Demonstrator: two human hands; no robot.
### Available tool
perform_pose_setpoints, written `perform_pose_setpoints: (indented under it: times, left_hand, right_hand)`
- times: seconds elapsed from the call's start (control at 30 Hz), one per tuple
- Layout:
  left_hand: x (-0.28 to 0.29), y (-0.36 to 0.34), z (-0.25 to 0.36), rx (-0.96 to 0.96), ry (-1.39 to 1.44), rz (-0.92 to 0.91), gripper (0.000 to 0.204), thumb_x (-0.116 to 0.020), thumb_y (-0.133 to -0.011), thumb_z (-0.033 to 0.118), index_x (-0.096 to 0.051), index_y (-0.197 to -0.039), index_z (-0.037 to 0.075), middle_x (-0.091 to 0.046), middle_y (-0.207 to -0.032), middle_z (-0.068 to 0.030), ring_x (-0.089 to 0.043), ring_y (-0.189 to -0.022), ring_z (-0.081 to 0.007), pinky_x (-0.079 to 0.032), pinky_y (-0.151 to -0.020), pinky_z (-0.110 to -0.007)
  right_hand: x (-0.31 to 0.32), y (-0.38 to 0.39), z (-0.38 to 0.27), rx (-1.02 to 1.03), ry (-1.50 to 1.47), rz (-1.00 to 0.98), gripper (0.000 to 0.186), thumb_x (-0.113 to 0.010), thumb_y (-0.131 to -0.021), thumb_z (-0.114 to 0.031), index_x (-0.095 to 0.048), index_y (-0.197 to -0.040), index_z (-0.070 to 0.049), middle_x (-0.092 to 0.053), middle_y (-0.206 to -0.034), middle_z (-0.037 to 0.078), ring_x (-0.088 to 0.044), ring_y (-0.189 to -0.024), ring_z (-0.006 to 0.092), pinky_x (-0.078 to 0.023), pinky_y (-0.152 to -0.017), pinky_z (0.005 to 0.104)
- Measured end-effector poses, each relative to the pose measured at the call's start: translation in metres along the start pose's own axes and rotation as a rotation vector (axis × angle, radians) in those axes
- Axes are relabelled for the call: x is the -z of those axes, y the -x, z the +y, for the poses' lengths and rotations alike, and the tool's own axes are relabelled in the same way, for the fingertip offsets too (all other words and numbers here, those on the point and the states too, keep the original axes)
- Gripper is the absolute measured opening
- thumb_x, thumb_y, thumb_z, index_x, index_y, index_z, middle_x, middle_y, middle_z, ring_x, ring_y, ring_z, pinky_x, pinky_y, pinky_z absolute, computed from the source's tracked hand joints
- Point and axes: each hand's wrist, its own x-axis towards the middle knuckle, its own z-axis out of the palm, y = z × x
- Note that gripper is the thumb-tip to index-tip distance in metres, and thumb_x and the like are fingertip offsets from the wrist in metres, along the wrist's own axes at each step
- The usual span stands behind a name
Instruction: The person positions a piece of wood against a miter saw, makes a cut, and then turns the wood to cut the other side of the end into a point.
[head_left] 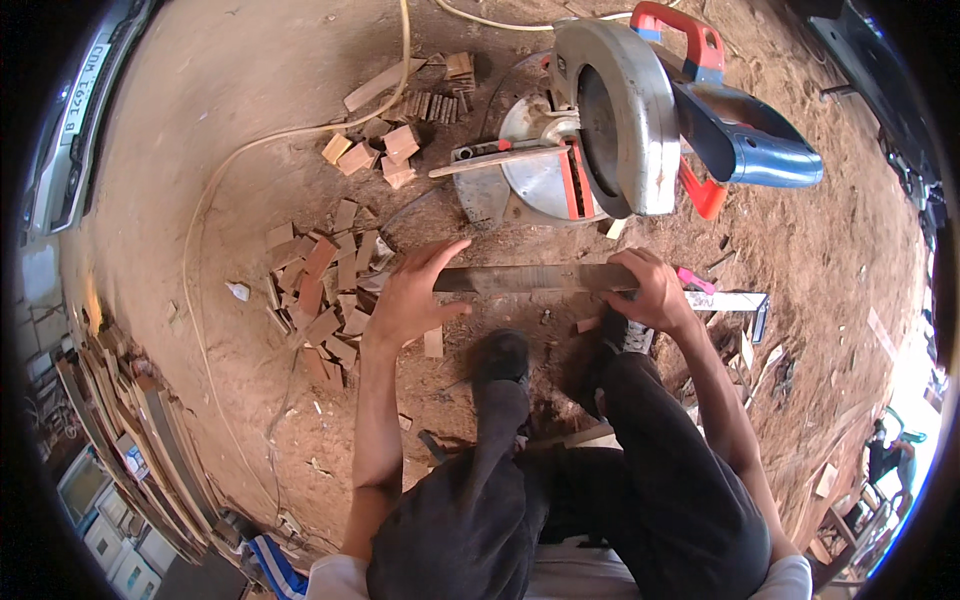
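A dark, narrow wooden strip lies level across the space in front of my shins. My right hand is closed around its right end, with the fingers over the top. At the other end, my left hand has its thumb and fingers spread apart around the strip's tip; whether the palm touches the wood is hidden. Just beyond the strip stands a miter saw with a silver blade guard, red handle and blue motor housing. A thin wooden piece rests along the saw's fence.
Many cut wooden blocks are heaped left of my left hand, and more blocks sit beside the saw. A pale hose curves over the dirt floor. A metal square lies by my right hand. Long planks are stacked at left.
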Motion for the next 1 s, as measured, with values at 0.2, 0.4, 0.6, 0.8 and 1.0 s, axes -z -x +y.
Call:
perform_pose_setpoints:
  times: [0.2,0.4,0.6,0.8,1.0]
  left_hand:
    - [-0.018,-0.018,0.019,-0.192,-0.02,0.073,0.069,-0.086,-0.074,0.015,-0.06,-0.138,0.018,-0.063,-0.135,-0.0125,-0.057,-0.128,-0.0333,-0.048,-0.108,-0.046]
    - [-0.024,-0.022,0.02,-0.214,-0.048,0.107,0.056,-0.081,-0.075,0.007,-0.066,-0.129,0.015,-0.07,-0.12,-0.0136,-0.067,-0.111,-0.0327,-0.055,-0.095,-0.043]
    - [-0.026,-0.021,0.005,-0.156,-0.028,0.158,0.053,-0.08,-0.076,0.006,-0.067,-0.127,0.014,-0.071,-0.119,-0.0138,-0.069,-0.106,-0.0331,-0.057,-0.09,-0.041]
    - [-0.026,-0.021,-0.004,-0.158,-0.024,0.16,0.051,-0.08,-0.078,0.007,-0.067,-0.127,0.013,-0.071,-0.119,-0.0142,-0.068,-0.108,-0.0336,-0.055,-0.092,-0.042]
    - [-0.025,-0.022,-0.006,-0.125,0.003,0.13,0.052,-0.082,-0.077,0.008,-0.067,-0.126,0.012,-0.07,-0.119,-0.0143,-0.068,-0.108,-0.0339,-0.055,-0.093,-0.042]
  right_hand:
    - [0.003,-0.006,-0.005,0.011,-0.158,-0.011,0.045,-0.084,-0.07,-0.012,-0.066,-0.11,0.0,-0.068,-0.1,0.018,-0.068,-0.092,0.036,-0.054,-0.079,0.0411]
    - [0.005,-0.006,-0.002,-0.006,-0.231,-0.059,0.055,-0.086,-0.072,-0.015,-0.064,-0.121,-0.002,-0.066,-0.114,0.019,-0.066,-0.106,0.0384,-0.053,-0.092,0.0445]
    - [0.004,-0.005,-0.006,-0.065,-0.219,0.149,0.064,-0.082,-0.076,-0.008,-0.056,-0.134,-0.004,-0.062,-0.124,0.02,-0.06,-0.119,0.0376,-0.048,-0.101,0.0451]
    - [-0.004,0.003,0.012,-0.14,-0.294,0.103,0.057,-0.078,-0.081,-0.005,-0.057,-0.133,-0.003,-0.064,-0.122,0.02,-0.064,-0.114,0.0361,-0.053,-0.093,0.0432]
    - [-0.007,0.002,0.009,-0.11,-0.307,0.118,0.055,-0.076,-0.085,-0.004,-0.056,-0.136,-0.003,-0.065,-0.121,0.02,-0.066,-0.109,0.0339,-0.057,-0.083,0.0401]
